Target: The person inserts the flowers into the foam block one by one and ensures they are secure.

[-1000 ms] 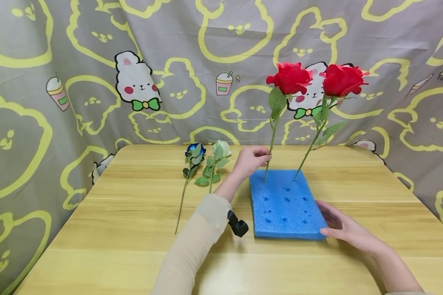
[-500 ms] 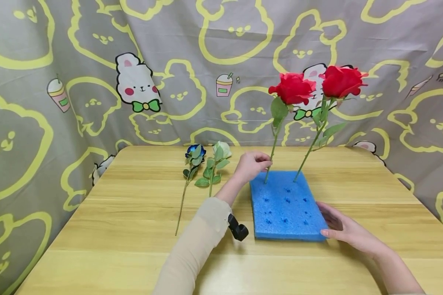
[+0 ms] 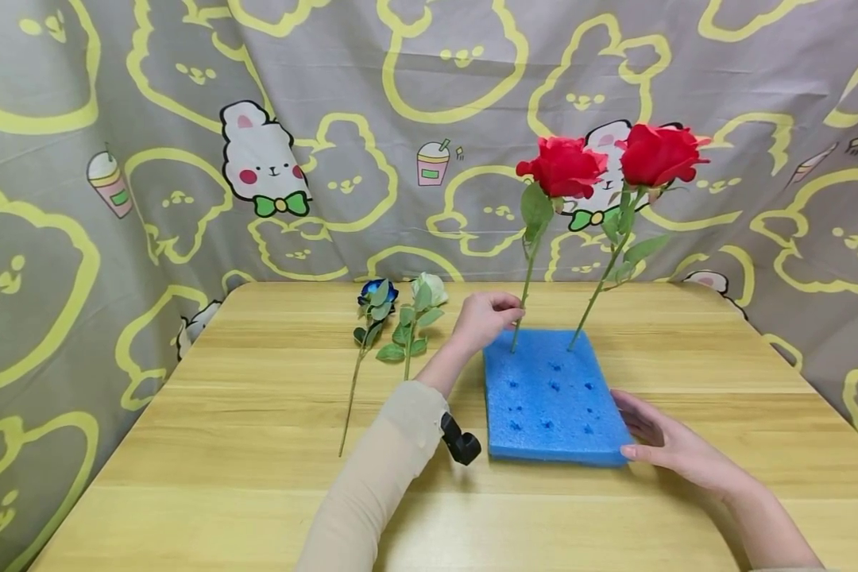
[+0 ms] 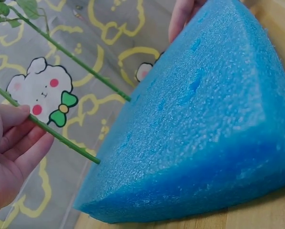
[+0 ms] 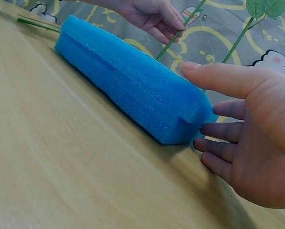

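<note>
My left hand pinches the thorny green stem of a red rose between thumb and fingers, just above a blue foam block. The stem's lower end stands in the block's back left part, as the left wrist view also shows. A second red rose leans right from the back right part, its stem in the foam. My right hand rests against the block's front right corner. In the right wrist view its thumb lies at the top edge and the loosely extended fingers touch the side.
Left of the block, a blue rose and a white rose lie on the wooden table; my left forearm covers the white one's lower stem. Several small holes dot the foam top. A patterned curtain hangs behind the table.
The rose in my left hand has come down slightly, and my hand has dropped a little with it. My right hand has stayed at the block's corner.
</note>
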Action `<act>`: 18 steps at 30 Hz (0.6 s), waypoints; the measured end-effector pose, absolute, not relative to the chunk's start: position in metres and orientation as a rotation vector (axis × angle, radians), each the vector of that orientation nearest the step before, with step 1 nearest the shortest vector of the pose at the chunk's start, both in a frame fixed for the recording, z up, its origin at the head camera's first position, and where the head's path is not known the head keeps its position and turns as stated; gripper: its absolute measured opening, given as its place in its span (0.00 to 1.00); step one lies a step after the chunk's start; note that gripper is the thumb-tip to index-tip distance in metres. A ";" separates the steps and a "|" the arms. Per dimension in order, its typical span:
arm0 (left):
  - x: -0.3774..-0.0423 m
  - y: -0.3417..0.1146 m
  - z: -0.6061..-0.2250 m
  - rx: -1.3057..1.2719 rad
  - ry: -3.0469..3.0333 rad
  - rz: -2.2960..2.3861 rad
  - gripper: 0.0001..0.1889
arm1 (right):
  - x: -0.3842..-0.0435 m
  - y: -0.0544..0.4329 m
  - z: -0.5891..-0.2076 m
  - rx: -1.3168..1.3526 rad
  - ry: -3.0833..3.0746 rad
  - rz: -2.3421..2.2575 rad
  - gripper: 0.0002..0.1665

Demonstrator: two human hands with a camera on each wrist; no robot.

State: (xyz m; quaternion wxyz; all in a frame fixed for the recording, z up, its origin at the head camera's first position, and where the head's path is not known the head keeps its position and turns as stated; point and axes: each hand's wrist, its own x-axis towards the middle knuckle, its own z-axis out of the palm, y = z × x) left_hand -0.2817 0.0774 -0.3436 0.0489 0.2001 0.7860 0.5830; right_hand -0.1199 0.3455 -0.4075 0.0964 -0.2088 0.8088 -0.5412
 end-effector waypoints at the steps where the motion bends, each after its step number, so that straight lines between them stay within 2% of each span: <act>1: -0.282 0.077 -0.344 0.611 2.396 1.775 0.08 | -0.120 0.345 -0.408 -0.619 2.396 -1.604 0.39; 18: -0.281 0.075 -0.347 0.655 2.437 1.773 0.07 | -0.121 0.345 -0.410 -0.617 2.402 -1.592 0.39</act>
